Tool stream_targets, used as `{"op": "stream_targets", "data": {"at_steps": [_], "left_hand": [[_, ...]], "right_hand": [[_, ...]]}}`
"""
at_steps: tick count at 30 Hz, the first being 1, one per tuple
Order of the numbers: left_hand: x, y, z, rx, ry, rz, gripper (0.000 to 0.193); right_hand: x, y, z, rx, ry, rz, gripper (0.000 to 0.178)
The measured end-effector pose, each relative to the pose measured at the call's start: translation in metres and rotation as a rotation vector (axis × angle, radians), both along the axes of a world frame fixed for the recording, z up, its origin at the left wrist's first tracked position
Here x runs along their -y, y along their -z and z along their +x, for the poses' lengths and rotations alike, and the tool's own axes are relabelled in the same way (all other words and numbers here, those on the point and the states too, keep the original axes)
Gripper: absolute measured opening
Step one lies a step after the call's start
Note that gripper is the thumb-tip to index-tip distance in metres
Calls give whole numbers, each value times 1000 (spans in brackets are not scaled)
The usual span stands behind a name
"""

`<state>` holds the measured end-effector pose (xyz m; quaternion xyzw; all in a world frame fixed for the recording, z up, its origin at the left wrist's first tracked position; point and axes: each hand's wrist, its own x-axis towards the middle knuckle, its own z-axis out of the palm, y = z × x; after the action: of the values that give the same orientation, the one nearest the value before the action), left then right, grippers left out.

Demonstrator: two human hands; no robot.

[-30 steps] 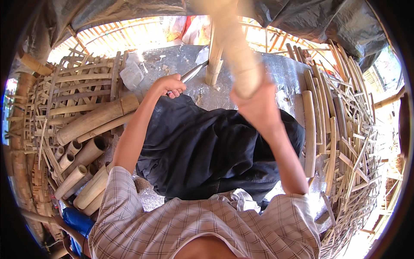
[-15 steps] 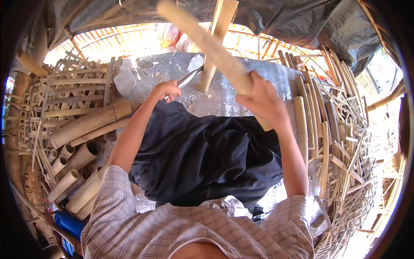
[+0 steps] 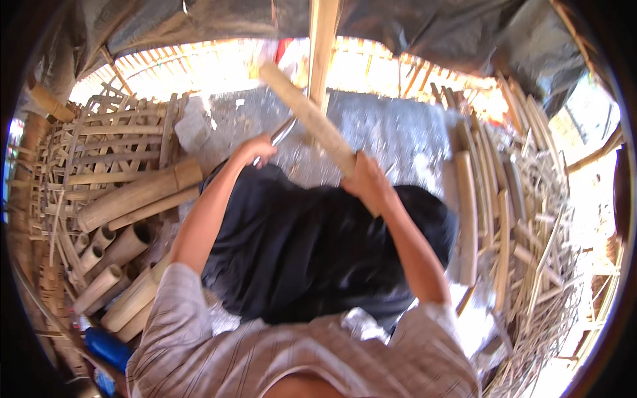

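My left hand is closed around the handle of a knife, whose metal blade points away toward an upright length of split bamboo. The blade's far end disappears behind a thick pale bamboo stick. My right hand grips that stick near its lower end, and it slants up and to the left, across the foot of the upright bamboo. Whether stick and blade touch, I cannot tell. Dark cloth covers my lap under both forearms.
Thick bamboo tubes lie at the left beside a woven bamboo lattice. Split bamboo lengths and a heap of thin strips line the right. A grey stone rests on the grey sheet. Dark plastic sheeting hangs behind.
My right hand and the bamboo stick have come down and to the left, toward the knife. The upright bamboo has shifted slightly left. My left hand stays closed on the knife, slightly lower.
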<state>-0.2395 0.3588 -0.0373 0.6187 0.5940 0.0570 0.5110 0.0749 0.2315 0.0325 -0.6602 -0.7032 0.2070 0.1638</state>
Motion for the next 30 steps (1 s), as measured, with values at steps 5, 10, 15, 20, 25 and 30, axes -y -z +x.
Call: {"op": "stream_targets", "data": {"at_steps": [5,10,15,20,25,30], "left_hand": [[-4,-21,17,-242,64,48,20],[3,-68,43,-317,152,39,26],[2,-48,16,-321,84,-13,23],[11,-61,16,-370,109,10,23],[12,-42,29,-357,170,119,29],[12,-34,11,-433,142,34,30]], "right_hand": [[-6,-57,13,-84,8,-237,48],[12,-143,30,-108,-17,220,45],[30,-193,-4,-633,57,513,45],[28,-74,-27,-538,71,381,47],[4,11,1,-54,47,-20,57],[1,-27,15,-171,-3,-260,44]]}}
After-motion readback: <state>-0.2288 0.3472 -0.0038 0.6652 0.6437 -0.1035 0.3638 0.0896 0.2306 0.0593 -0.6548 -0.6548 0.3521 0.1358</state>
